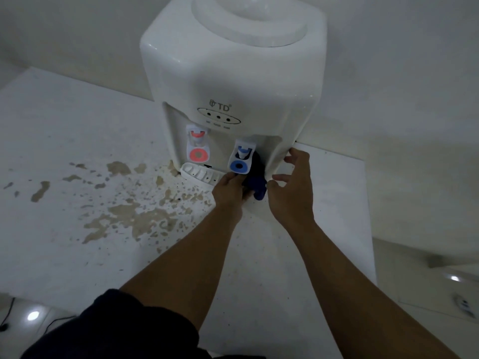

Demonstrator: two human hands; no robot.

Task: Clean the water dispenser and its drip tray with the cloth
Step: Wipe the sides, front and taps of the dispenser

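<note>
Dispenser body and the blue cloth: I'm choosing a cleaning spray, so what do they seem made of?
The dispenser body looks like glossy white moulded plastic: soft highlights, rounded seamless corners. The blue cloth looks like soft matte fabric, bunched and folded; the weave is too dark to tell.

White counter (64,125) is pretty grimy, brownish stains (134,216) splattered all over the middle. Plain wall (388,73) behind, glossy floor tiles (33,316) bottom left.

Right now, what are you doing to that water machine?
A person is cleaning a white water dispenser on a stained counter. The left hand holds a dark blue cloth under the blue tap, by the drip tray. The right hand touches the dispenser's lower right corner.
</note>
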